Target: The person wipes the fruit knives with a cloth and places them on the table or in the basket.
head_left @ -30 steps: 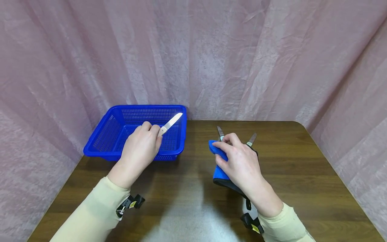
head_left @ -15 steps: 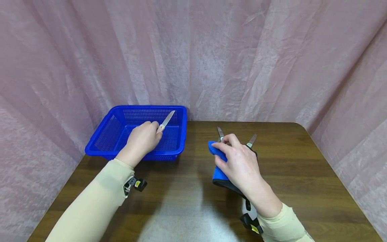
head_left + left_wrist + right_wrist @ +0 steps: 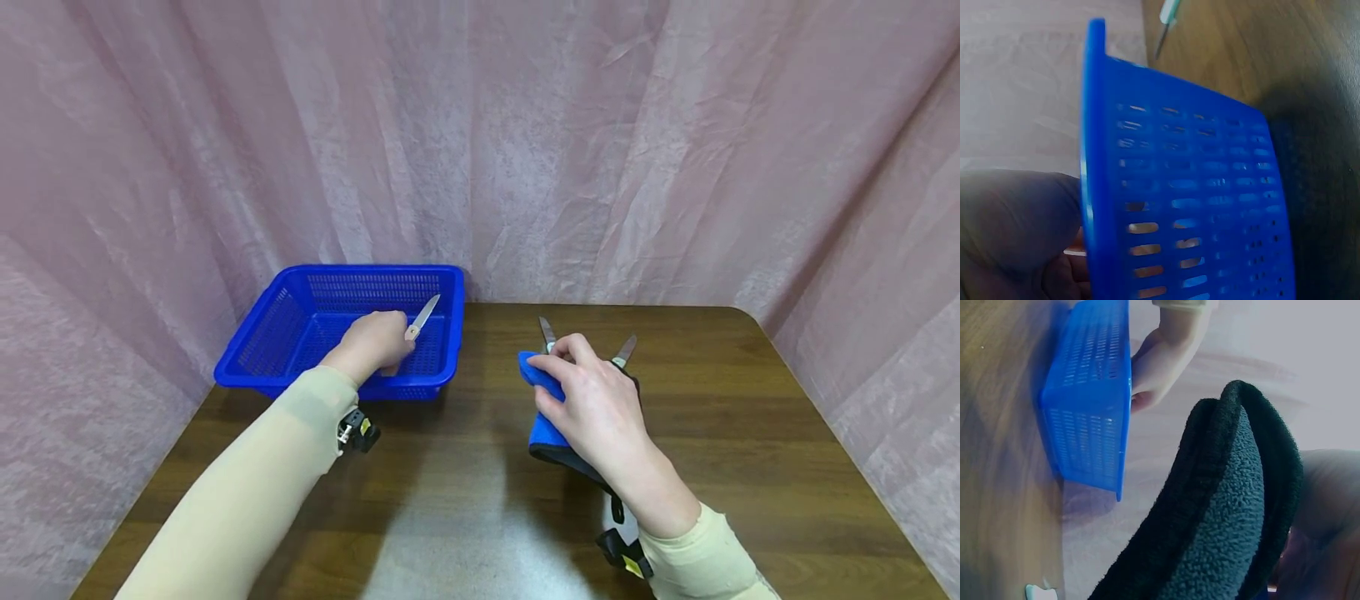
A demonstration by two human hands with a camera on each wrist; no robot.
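Observation:
My left hand [image 3: 369,340] reaches into the blue plastic basket [image 3: 454,333] and grips a knife [image 3: 426,312] by its pale handle. The blade points up and away to the right, inside the basket's outline. In the left wrist view, the basket's slotted side wall [image 3: 1179,144] hides most of the fingers. On the right, my right hand [image 3: 596,404] pinches a folded blue cloth piece [image 3: 545,430] with black edging and a black loop. Its fleecy inner face [image 3: 1229,512] shows in the right wrist view.
Two more knives lie just beyond the right hand, one at its left [image 3: 547,327] and one at its right [image 3: 626,348]. The wooden table [image 3: 750,433] ends at a pink curtain [image 3: 570,150]. The basket stands at the table's back left.
My left hand has moved forward and lowered into the basket with the knife, whose blade now sits lower. The right hand and the blue cloth have stayed in place.

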